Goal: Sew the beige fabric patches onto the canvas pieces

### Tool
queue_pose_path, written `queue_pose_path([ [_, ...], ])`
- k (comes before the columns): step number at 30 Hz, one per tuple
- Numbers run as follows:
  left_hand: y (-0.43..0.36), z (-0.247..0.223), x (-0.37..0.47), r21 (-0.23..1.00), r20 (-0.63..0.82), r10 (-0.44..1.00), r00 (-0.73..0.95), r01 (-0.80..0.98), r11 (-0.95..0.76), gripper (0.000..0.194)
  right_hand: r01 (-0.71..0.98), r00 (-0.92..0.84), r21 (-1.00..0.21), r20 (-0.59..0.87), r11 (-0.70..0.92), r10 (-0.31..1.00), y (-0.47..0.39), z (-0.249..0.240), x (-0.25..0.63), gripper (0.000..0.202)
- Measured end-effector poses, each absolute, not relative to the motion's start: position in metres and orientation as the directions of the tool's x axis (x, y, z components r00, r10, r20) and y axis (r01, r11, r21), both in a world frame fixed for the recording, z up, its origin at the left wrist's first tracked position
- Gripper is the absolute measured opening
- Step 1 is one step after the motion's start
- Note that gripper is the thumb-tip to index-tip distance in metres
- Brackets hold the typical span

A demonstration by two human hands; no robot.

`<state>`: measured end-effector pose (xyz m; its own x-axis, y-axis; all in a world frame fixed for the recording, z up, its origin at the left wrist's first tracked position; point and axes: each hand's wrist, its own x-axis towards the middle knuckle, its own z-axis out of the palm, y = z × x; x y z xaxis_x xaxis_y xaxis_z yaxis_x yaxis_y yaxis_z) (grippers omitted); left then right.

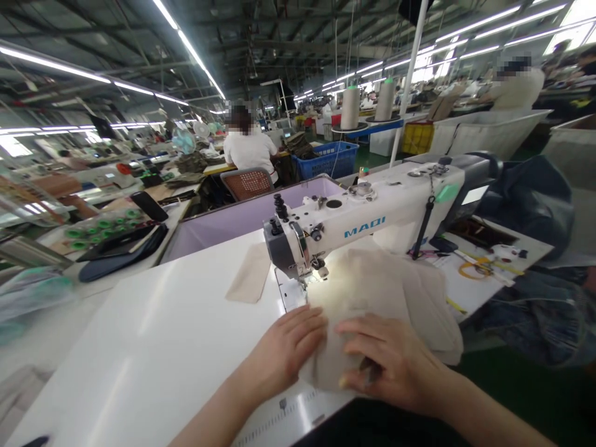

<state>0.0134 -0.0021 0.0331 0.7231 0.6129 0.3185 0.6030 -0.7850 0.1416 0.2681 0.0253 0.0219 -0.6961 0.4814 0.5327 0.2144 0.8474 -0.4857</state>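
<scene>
My left hand (295, 341) lies on the left edge of a beige fabric piece (344, 298), fingers stretched out together and pointing toward the needle area. The fabric runs under the head of a white sewing machine (354, 217), lit by its lamp, and its layers spread to the right. My right hand (395, 360) rests on the near part of the fabric, its fingers bent. Between its thumb and fingers sits a small dark tool (370, 370), mostly hidden, whose kind I cannot make out. A smaller beige fabric piece (251, 273) lies left of the machine head.
Right of the machine are yellow-handled scissors (475, 268) and other small tools. Denim (535, 316) hangs at the table's right. Behind the table is a lilac-sided bin (218, 226). Farther back are a seated person (249, 149), a blue basket (326, 160) and thread cones (350, 108).
</scene>
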Motion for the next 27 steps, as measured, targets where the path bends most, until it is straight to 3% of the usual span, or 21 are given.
queue_pose_path([
  [4,-0.051,0.029,-0.031,0.036,0.268,0.696,0.666,0.715,-0.698,0.031,0.228,-0.824,-0.493,0.361,0.84,0.436,0.023,0.003,0.27,0.069],
  [7,-0.081,0.011,-0.067,0.099,0.298,0.731,0.613,0.742,-0.663,0.039,0.215,-0.92,-0.47,0.196,0.856,0.338,0.017,-0.01,0.267,0.077],
  [10,-0.097,-0.003,-0.089,0.228,0.263,0.833,0.487,0.808,-0.544,0.039,0.219,-0.943,-0.473,0.122,0.853,0.31,0.013,-0.006,0.262,0.07],
  [13,-0.095,0.0,-0.089,0.448,0.219,0.922,0.318,0.807,-0.385,0.031,0.216,-0.932,-0.594,0.111,0.775,0.345,0.019,0.01,0.257,0.048],
  [15,-0.086,0.01,-0.08,0.637,0.103,0.989,0.108,0.756,-0.149,0.033,0.259,-0.885,-0.712,0.096,0.652,0.456,0.029,0.018,0.25,0.023],
  [17,-0.074,0.021,-0.069,0.758,-0.083,0.992,-0.095,0.64,0.125,0.041,0.372,-0.74,-0.811,0.035,0.452,0.672,0.041,0.02,0.239,0.008],
  [19,-0.065,0.029,-0.06,0.796,-0.206,0.948,-0.243,0.522,0.306,0.049,0.444,-0.512,-0.869,-0.047,0.217,0.858,0.052,0.013,0.225,0.013],
  [21,-0.059,0.032,-0.055,0.787,-0.242,0.906,-0.346,0.477,0.392,0.053,0.462,-0.357,-0.881,-0.081,0.101,0.931,0.057,0.001,0.212,0.027],
  [24,-0.057,0.03,-0.054,0.716,-0.2,0.882,-0.427,0.551,0.429,0.055,0.387,-0.27,-0.918,-0.02,0.09,0.963,0.052,-0.015,0.198,0.034],
  [27,-0.062,0.026,-0.056,0.649,-0.145,0.884,-0.446,0.631,0.424,0.053,0.358,-0.313,-0.923,0.021,0.138,0.95,0.04,-0.02,0.196,0.028],
])
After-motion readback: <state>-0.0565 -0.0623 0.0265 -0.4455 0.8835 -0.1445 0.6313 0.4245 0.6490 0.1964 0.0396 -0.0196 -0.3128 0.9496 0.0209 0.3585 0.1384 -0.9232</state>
